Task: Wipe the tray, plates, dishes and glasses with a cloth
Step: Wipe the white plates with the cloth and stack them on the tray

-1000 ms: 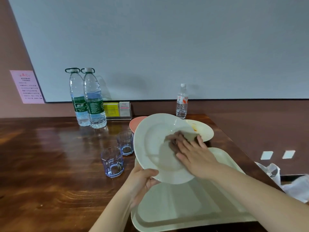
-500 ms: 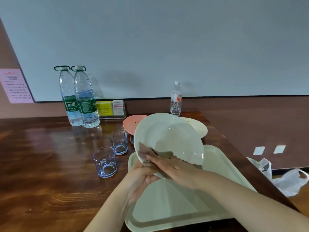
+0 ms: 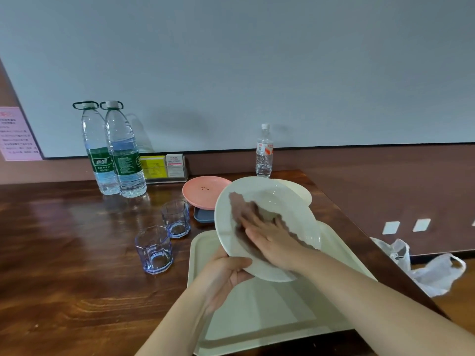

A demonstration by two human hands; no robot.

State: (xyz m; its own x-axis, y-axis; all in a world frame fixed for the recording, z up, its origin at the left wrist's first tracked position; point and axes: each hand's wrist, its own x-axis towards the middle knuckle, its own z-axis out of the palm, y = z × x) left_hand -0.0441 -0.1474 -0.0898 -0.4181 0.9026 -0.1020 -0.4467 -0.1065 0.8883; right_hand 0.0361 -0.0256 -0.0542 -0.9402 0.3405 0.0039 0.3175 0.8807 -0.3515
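Observation:
My left hand point(image 3: 226, 274) grips the lower rim of a large cream plate point(image 3: 282, 199), held tilted above the cream tray point(image 3: 257, 317). My right hand point(image 3: 272, 240) lies flat on a brown cloth point(image 3: 241, 206) and presses it against the plate's face. Behind the plate stand a pink plate point(image 3: 203, 191) on a small blue-grey dish point(image 3: 204, 215) and another cream plate point(image 3: 300, 192), mostly hidden. Two bluish glasses point(image 3: 154, 249) point(image 3: 176, 218) stand on the table left of the tray.
Two large water bottles point(image 3: 113, 150) and a small bottle point(image 3: 264, 152) stand by the wall, with a card holder point(image 3: 164, 167) between them. The wooden table's right edge point(image 3: 359, 227) runs close to the tray. A white plastic bag point(image 3: 431, 271) lies beyond it.
My right hand slid the cloth from the plate's upper right down to its lower left, then up the left part of the plate. The left hand kept its grip on the rim.

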